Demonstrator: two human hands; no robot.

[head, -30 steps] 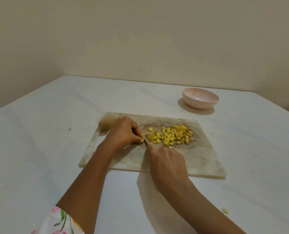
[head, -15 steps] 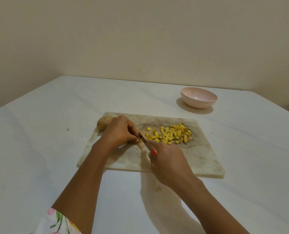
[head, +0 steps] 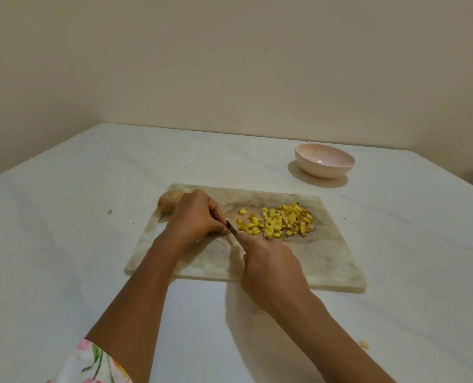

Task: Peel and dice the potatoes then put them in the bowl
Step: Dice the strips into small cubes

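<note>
potato dice: heap of small yellow cubes [head: 281, 221] on the right half of the cutting board [head: 326, 258], a few strays lying toward the knife.
potato piece: piece [head: 226, 219] under the left hand, only a pale sliver showing beside the blade; its shape cannot be told.
whole potato: unpeeled potato [head: 170, 199] at the board's far left corner, just behind the left hand.
knife: blade [head: 234, 230] angled across the board's middle, tip at the left fingertips, between the held piece and the dice.
left hand: hand [head: 195, 217] resting on the board, fingers [head: 218, 230] curled down and pressed together, pinching the potato piece against the board.
right hand: hand [head: 271, 266] over the board's near edge, fingers wrapped round the knife handle, which is almost wholly hidden.
bowl: pale pink bowl [head: 324, 164] upright on the surface [head: 64, 217], beyond the board's right corner and well apart from it; no dice visible inside.
surroundings: floral sleeve [head: 91, 363] at the left forearm; small scrap [head: 364, 344] on the surface near the right arm.
</note>
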